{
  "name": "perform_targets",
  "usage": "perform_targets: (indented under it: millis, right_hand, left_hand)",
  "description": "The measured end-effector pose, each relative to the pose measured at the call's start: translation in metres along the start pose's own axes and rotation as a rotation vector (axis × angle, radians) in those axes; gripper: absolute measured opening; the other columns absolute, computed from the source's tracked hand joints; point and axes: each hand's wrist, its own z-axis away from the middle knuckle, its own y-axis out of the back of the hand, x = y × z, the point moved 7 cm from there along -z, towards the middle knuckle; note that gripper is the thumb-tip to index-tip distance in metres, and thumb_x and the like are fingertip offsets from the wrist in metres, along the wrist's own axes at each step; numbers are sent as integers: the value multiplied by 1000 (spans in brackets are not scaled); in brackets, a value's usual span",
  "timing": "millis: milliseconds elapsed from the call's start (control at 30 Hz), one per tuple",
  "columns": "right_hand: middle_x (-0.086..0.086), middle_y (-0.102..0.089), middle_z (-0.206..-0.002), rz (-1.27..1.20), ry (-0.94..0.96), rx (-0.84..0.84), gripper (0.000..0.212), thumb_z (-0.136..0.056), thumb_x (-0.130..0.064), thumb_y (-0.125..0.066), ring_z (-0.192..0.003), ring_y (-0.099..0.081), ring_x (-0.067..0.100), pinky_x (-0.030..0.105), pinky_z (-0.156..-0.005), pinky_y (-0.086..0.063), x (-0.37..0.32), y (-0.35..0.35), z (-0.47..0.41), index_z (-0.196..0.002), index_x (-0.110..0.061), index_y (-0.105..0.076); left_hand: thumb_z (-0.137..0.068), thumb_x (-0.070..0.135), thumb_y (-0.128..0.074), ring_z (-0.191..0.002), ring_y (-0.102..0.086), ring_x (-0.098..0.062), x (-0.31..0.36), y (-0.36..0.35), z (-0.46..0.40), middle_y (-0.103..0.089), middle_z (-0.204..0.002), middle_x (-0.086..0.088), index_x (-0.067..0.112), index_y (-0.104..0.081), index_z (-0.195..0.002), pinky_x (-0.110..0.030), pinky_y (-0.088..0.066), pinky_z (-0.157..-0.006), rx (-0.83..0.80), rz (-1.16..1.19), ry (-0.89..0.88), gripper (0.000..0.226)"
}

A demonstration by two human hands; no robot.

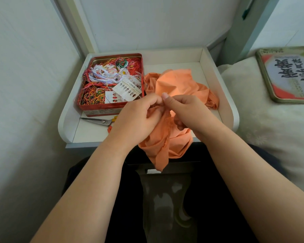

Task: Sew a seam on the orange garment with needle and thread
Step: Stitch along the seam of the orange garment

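The orange garment lies crumpled on the white tray table and hangs over its front edge toward my lap. My left hand grips a fold of the garment, fingers curled round the cloth. My right hand pinches a thin needle between thumb and forefinger, just above the fold; only the needle's tip shows. A fine thread runs down from the pinch to the cloth. Both hands meet at the garment's near part.
A red tin full of tangled coloured threads and needle cards stands at the tray's left. Scissors lie in front of it. The tin's lid rests on a pale cushion at the right. Walls close in left and behind.
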Motion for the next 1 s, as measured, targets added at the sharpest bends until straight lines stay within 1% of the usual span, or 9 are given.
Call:
perform_targets:
  millis: [133, 233, 300, 400, 533, 667, 767, 900, 1000]
  right_hand:
    - [12, -42, -68, -96, 26, 65, 41, -96, -28, -56, -44, -35, 13, 24, -42, -29, -3, 4, -1, -86, 11, -62]
    - [0, -51, -68, -145, 40, 158, 35, -100, -26, -48, -40, -38, 10, 23, -39, -30, -5, 13, -2, -74, -9, -64]
    - [-2, -52, -65, -194, 48, 234, 38, -102, -26, -44, -39, -38, 11, 23, -39, -30, -6, 22, -3, -69, -13, -59]
    - [-2, -52, -61, -256, 46, 278, 40, -103, -27, -40, -39, -38, 11, 25, -41, -31, -6, 28, -5, -69, -13, -56]
    - [-2, -53, -64, -268, 66, 257, 40, -105, -30, -37, -42, -40, 9, 24, -44, -35, -6, 25, -4, -72, -14, -55]
    - [1, -52, -69, -355, 69, 193, 38, -105, -29, -36, -45, -40, 10, 28, -48, -38, -7, 21, -5, -77, -12, -55]
    - [3, -52, -69, -395, 86, 148, 38, -105, -29, -35, -47, -43, 10, 28, -51, -40, -10, 18, -5, -80, -10, -55]
    - [1, -56, -69, -358, 170, 237, 40, -106, -26, -35, -57, -52, 8, 25, -60, -47, -14, 27, -5, -75, -11, -55]
    - [4, -64, -74, -600, 145, 224, 40, -106, -27, -32, -71, -61, 16, 28, -68, -51, -10, 32, -7, -76, -12, -52]
  left_hand:
    - [-94, 22, -59, -74, -63, -9, 0, -7, 0, -68, -79, 5, 20, -59, -90, -28, -46, -67, -56, 60, 34, 4]
    - [-97, 23, -55, -62, -54, 1, -3, -15, 0, -62, -69, 16, 26, -54, -89, -15, -38, -58, -168, 116, 93, 8]
    - [-97, 25, -53, -60, -51, -1, -4, -20, 1, -60, -67, 13, 30, -53, -88, -25, -41, -63, -242, 159, 113, 10]
    - [-97, 29, -50, -64, -51, -21, -2, -22, 2, -59, -71, -3, 31, -53, -88, -46, -44, -69, -272, 224, 129, 10]
    - [-98, 30, -51, -73, -56, -35, 0, -22, 2, -60, -80, -15, 28, -56, -87, -50, -47, -71, -297, 286, 169, 12]
    - [-90, 38, -63, -74, -60, -1, 1, -17, 0, -65, -77, 13, 27, -59, -84, -25, -48, -71, -203, 196, 129, 13]
    - [-86, 45, -65, -65, -57, -6, 3, -12, 0, -60, -67, 9, 31, -56, -70, -30, -46, -59, -90, -14, 69, 23]
    - [-86, 38, -58, -46, -39, -13, 7, -3, 1, -40, -46, 4, 23, -43, -52, -29, -28, -46, 48, -80, 11, 40]
    - [-86, 36, -55, -43, -36, -16, 5, 3, 0, -36, -43, 0, 14, -40, -49, -34, -30, -44, 117, -57, 46, 46]
